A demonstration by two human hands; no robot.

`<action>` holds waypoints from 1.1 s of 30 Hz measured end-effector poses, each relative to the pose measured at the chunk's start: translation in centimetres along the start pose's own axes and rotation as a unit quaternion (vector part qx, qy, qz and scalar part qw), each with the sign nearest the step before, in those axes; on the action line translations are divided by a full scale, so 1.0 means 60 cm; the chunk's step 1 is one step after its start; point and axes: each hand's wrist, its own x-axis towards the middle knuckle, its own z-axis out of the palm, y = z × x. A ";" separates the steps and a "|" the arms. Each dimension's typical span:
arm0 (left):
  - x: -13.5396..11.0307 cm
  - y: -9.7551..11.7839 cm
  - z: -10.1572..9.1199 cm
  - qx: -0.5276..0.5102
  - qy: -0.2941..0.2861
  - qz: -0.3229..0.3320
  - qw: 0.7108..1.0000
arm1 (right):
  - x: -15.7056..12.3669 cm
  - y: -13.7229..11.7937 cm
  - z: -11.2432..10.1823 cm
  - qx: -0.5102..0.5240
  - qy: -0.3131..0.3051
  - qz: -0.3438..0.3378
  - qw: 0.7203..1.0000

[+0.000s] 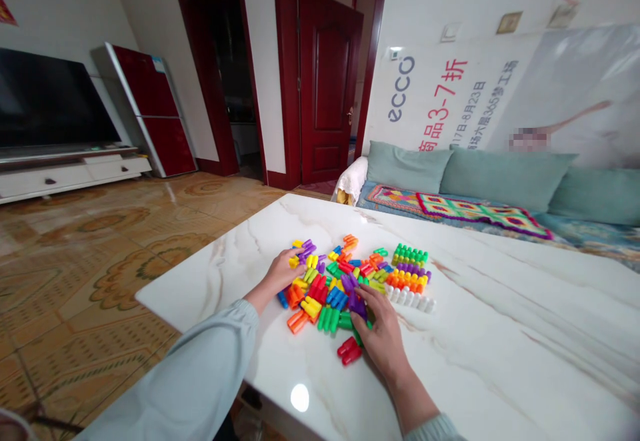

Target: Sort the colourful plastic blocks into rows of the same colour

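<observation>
A pile of bullet-shaped plastic building blocks (319, 288) in several colours lies on the white marble-patterned table. At the pile's left edge, my left hand (278, 273) reaches in with finger and thumb apart. A yellow block (294, 262) shows between them, and a purple block (309, 248) lies by the fingertips. My right hand (381, 326) is at the pile's near right, its fingers and thumb around a purple block (356, 302). Close to that thumb are a green block (345, 320) and a red block (349, 350).
Sorted rows stand right of the pile: green blocks (410, 254), orange blocks (405, 284) and white blocks (411, 298). The table (500, 334) has its left edge near my left sleeve. Behind it is a sofa with green cushions (507, 176).
</observation>
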 end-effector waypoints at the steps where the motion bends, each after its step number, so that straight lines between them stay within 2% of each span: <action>1: 0.002 0.002 0.003 -0.016 -0.004 -0.003 1.000 | -0.001 -0.001 0.001 0.015 -0.003 0.003 1.000; 7: 0.003 0.029 0.021 -0.130 -0.067 -0.001 0.989 | -0.004 -0.007 0.004 0.067 -0.022 0.023 0.997; 13: -0.027 0.073 0.040 -0.199 -0.152 0.015 0.968 | -0.001 -0.012 0.001 0.085 -0.024 0.034 0.995; 16: -0.054 0.098 0.049 -0.183 -0.212 0.044 0.959 | 0.000 -0.013 0.001 0.092 -0.027 0.033 0.995; 19: -0.078 0.119 0.053 -0.099 -0.240 0.128 0.957 | 0.000 -0.014 0.000 0.095 -0.024 0.029 0.995; 22: -0.090 0.128 0.052 0.013 -0.226 0.214 0.950 | 0.000 -0.015 -0.001 0.098 -0.017 0.024 0.995; 24: -0.087 0.126 0.052 0.056 -0.199 0.231 0.951 | 0.000 -0.015 -0.001 0.098 -0.010 0.026 0.995; 29: -0.054 0.108 0.060 0.112 -0.102 0.228 0.962 | 0.003 -0.017 0.002 0.088 0.003 0.034 0.996; 33: -0.008 0.102 0.077 0.185 -0.088 0.193 0.960 | 0.007 -0.017 0.004 0.085 -0.002 0.026 0.996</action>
